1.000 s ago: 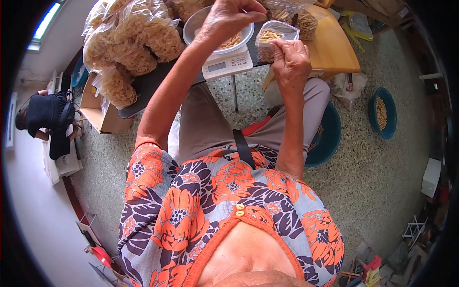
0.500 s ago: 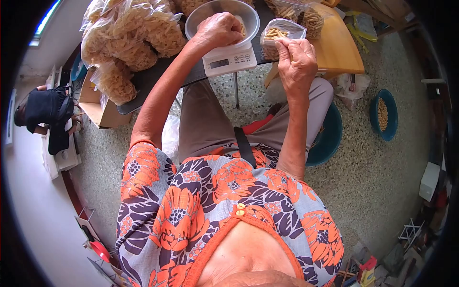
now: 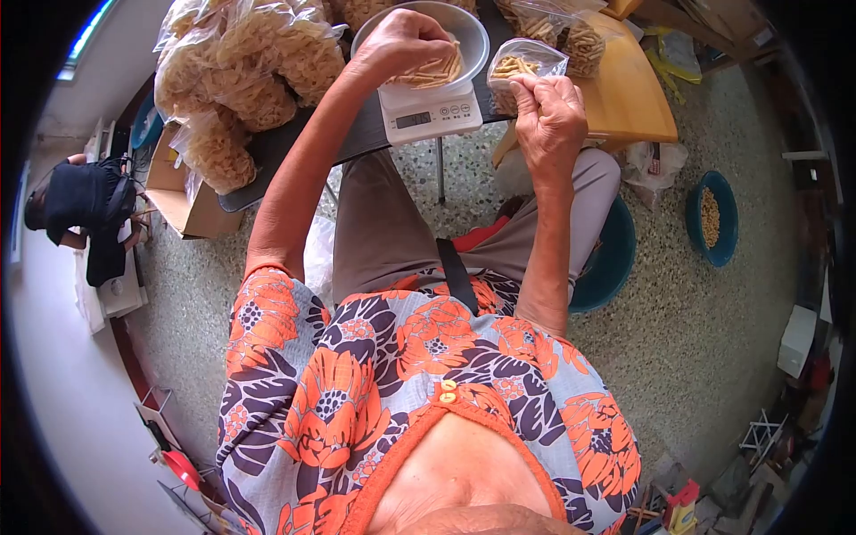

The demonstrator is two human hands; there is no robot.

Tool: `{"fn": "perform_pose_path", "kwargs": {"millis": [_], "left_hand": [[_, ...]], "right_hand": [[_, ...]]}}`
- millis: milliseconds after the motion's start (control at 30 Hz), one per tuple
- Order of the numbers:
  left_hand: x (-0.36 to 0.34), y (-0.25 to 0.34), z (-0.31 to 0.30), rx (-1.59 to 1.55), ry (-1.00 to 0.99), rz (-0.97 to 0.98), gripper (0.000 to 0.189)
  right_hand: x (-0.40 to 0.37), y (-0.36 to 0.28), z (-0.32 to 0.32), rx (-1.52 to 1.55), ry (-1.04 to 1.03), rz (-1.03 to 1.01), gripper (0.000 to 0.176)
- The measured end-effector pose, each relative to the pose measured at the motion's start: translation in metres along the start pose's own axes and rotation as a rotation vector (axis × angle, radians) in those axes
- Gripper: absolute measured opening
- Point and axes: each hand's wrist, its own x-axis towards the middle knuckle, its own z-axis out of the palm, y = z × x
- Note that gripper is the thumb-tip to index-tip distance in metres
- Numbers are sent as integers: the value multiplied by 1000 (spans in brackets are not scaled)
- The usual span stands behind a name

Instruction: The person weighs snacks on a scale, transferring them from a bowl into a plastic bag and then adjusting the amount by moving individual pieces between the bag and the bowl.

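My left hand (image 3: 412,41) is over the clear bowl (image 3: 480,55), its fingers curled together; what they hold, if anything, is hidden. Stick-shaped pieces (image 3: 437,71) lie in the bowl below the fingers. Under the bowl is a white scale (image 3: 434,116) with a small grey display. To the right, my right hand (image 3: 546,102) pinches the rim of an open clear bag (image 3: 551,61) that contains similar sticks. The bag stands at the dark table's edge.
Filled bags (image 3: 227,80) crowd the dark table's left side. A wooden stool (image 3: 637,98) holds more bags. Two teal basins (image 3: 615,267) (image 3: 727,234) stand on the floor at the right. A cardboard box (image 3: 183,209) and a person in dark clothes (image 3: 85,201) are at the left.
My left hand has lifted slightly and shifted up and left, uncovering more sticks in the bowl. My right hand stays at the bag's rim, almost unmoved.
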Motion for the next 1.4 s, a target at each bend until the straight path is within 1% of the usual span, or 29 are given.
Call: {"fn": "perform_pose_path", "kwargs": {"millis": [67, 100, 133, 200, 233, 333, 367, 400, 467, 500, 533, 600, 667, 733, 767, 800, 867, 900, 933, 1000, 1067, 1133, 1267, 1367, 1400], "left_hand": [[-3, 1, -9, -702, -118, -280, 18], [-4, 7, -9, -712, -34, -328, 20], [0, 1, -7, -709, -34, -324, 20], [11, -6, -1, -1388, -219, -326, 21], [13, -10, 5, -1440, -171, -376, 18], [19, 2, 20, -1501, -148, -380, 20], [16, 14, 24, -1442, -102, -294, 17], [14, 28, 28, -1443, -105, -293, 17], [10, 54, 30, -972, 49, -114, 10], [7, 66, 24, -870, 36, -183, 19], [9, 68, 26, -871, 33, -184, 19], [12, 76, 27, -471, 180, 84, 16], [10, 78, 10, -400, 161, 35, 12], [12, 59, -2, -314, 165, 140, 10], [11, 50, -10, -220, 102, 117, 11], [9, 43, -15, -216, 103, 109, 11], [5, 26, -19, 300, 36, 112, 13], [4, 11, -16, 422, 74, 283, 14], [3, -3, -11, 424, 74, 281, 14], [-6, 8, -7, 464, -99, 66, 20], [-9, 6, -2, 487, -83, 45, 19], [-13, 12, -3, 537, -163, 11, 19], [-13, 12, -3, 589, -189, -9, 18], [-12, 13, -1, 617, -184, 13, 15], [-11, 13, 0, 632, -202, -10, 15]], "right_hand": [[1, -2, -2, -11, -6, -4, 13], [1, -3, -2, -10, -7, -5, 14], [2, -3, -3, -10, -7, -6, 14], [2, -2, -2, -15, -1, -11, 14], [1, -1, -2, -21, -1, -14, 14], [1, -2, -2, -24, -5, -15, 14], [1, -1, -2, -27, -3, -15, 14], [1, -1, -1, -23, -2, -6, 14], [1, 0, -2, -20, 0, 4, 13], [1, -1, -2, -14, -3, 7, 13], [1, -1, -3, -7, -6, 11, 13], [1, 0, -4, -5, -4, 8, 13], [1, 1, -4, 3, -5, 8, 13], [1, 2, -5, 6, 4, 9, 13], [1, 3, -4, 14, -1, 13, 13], [1, 4, -3, 14, 10, 6, 13], [1, 5, -2, 17, 20, -1, 13], [1, 5, -1, 20, 24, -5, 12], [1, 5, 0, 22, 28, -8, 12], [1, 5, 1, 24, 26, -11, 12], [1, 5, 0, 21, 22, -15, 12], [2, 7, -1, 25, 30, -17, 12], [2, 7, -1, 7, 15, -1, 12], [2, 6, 0, 6, 21, -23, 12], [2, 5, 0, 11, 20, -24, 12]]}}
